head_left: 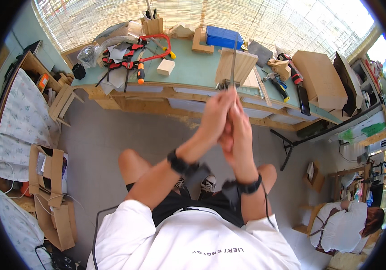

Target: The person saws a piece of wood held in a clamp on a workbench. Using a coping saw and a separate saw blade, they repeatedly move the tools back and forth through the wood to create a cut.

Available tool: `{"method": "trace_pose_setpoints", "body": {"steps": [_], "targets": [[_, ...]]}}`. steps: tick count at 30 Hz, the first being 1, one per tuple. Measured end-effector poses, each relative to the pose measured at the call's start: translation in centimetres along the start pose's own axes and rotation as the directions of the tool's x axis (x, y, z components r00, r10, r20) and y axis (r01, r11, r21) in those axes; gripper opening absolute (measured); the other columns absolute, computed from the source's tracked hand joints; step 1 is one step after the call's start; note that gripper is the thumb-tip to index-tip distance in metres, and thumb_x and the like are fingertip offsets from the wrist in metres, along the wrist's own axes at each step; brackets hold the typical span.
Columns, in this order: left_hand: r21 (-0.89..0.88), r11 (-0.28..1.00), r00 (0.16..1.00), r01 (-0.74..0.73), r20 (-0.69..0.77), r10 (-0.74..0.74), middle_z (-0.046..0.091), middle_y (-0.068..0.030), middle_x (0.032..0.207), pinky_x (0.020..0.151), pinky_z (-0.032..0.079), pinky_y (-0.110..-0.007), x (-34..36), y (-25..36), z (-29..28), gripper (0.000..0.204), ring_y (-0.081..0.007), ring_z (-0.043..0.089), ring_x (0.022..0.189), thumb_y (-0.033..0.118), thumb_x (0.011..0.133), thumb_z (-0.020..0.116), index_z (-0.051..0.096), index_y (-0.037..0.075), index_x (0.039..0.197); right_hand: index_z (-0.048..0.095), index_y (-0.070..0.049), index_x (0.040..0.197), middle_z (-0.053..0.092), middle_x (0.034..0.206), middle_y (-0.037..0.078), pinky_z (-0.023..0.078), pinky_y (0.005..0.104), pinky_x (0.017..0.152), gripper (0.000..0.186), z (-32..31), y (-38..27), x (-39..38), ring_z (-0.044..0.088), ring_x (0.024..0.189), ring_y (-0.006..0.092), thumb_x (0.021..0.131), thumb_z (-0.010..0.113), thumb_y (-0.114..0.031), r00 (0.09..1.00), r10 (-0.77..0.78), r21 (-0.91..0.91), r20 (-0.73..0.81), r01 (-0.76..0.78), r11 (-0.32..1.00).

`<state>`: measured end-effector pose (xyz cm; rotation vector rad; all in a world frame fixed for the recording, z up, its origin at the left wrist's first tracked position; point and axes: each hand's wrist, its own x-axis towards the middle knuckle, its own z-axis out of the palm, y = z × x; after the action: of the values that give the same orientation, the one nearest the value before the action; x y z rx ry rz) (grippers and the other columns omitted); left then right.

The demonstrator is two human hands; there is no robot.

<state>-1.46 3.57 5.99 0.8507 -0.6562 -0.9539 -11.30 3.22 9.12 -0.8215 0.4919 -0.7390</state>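
Note:
Both of my hands are closed together in front of me at the bench edge, my left hand [215, 108] beside and partly over my right hand [241, 128]. Between them they grip the handle of a saw, which the fingers hide. Its long thin metal blade [234, 63] points away from me and shows almost edge-on. Upright at the front edge of the bench stands a pale wooden board [245, 63], with the blade running across or against it. Metal hardware [222, 84] sits at the board's lower left, perhaps part of a vise.
The green-topped workbench [193, 80] carries a red-framed saw [170, 45], red-black clamps [132, 56], a wood block [166, 67], a blue box [223, 37], pliers [279, 87] and a cardboard box [319, 76]. Another person [344, 225] sits at the lower right.

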Motion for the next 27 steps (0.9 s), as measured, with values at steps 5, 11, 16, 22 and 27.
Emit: {"method": "trace_pose_setpoints", "body": {"steps": [5, 11, 16, 22, 27], "targets": [[-0.029, 0.997, 0.997, 0.072, -0.034, -0.073, 0.063, -0.0070, 0.074, 0.053, 0.052, -0.029, 5.2, 3.2, 1.3, 0.040, -0.0167, 0.064, 0.063, 0.040, 0.103, 0.051, 0.060, 0.005, 0.087, 0.057, -0.017, 0.115, 0.042, 0.067, -0.008, 0.025, 0.0175, 0.035, 0.019, 0.0, -1.8, 5.8, 0.034, 0.044, 0.0010, 0.104, 0.053, -0.032, 0.999, -0.024, 0.036, 0.043, 0.022, 0.999], [-0.084, 0.996, 0.999, 0.025, 0.028, -0.022, 0.062, -0.0066, 0.074, 0.057, 0.052, -0.027, -0.6, 0.5, 1.5, 0.034, -0.0162, 0.065, 0.065, 0.033, 0.102, 0.054, 0.058, 0.003, 0.088, 0.055, -0.017, 0.098, 0.046, 0.068, -0.006, 0.025, 0.0188, 0.034, 0.016, -0.6, -0.4, -0.8, 0.035, 0.042, 0.0024, 0.104, 0.050, -0.031, 0.999, 0.007, 0.043, 0.049, -0.009, 0.999], [-0.084, 0.992, 0.996, 0.091, 0.008, -0.091, 0.062, -0.0075, 0.075, 0.061, 0.053, -0.027, -3.9, 0.3, 1.1, 0.031, -0.0172, 0.067, 0.070, 0.031, 0.102, 0.055, 0.056, 0.003, 0.090, 0.054, -0.014, 0.098, 0.046, 0.063, -0.003, 0.026, 0.0204, 0.033, 0.020, -1.6, 1.8, -3.2, 0.039, 0.040, 0.0048, 0.105, 0.046, -0.032, 0.996, 0.077, 0.088, -0.033, -0.074, 0.993], [-0.049, 0.998, 0.999, 0.036, 0.019, -0.035, 0.061, -0.0064, 0.074, 0.060, 0.052, -0.027, -1.0, -0.2, 0.5, 0.027, -0.0160, 0.065, 0.068, 0.028, 0.102, 0.057, 0.056, 0.003, 0.091, 0.057, -0.015, 0.125, 0.043, 0.062, -0.006, 0.026, 0.0202, 0.033, 0.027, -1.2, 1.8, -0.2, 0.035, 0.040, 0.0042, 0.105, 0.047, -0.031, 0.998, -0.007, 0.022, -0.056, 0.008, 1.000], [-0.069, 0.997, 0.999, 0.047, 0.009, -0.047, 0.061, -0.0072, 0.074, 0.059, 0.052, -0.028, 4.3, 1.7, 0.5, 0.030, -0.0167, 0.064, 0.066, 0.030, 0.102, 0.056, 0.057, 0.003, 0.088, 0.055, -0.015, 0.130, 0.041, 0.061, -0.008, 0.025, 0.0202, 0.033, 0.031, -0.8, 0.5, 5.5, 0.033, 0.039, 0.0030, 0.105, 0.048, -0.032, 0.997, -0.081, 0.017, -0.002, 0.081, 0.997]]}}
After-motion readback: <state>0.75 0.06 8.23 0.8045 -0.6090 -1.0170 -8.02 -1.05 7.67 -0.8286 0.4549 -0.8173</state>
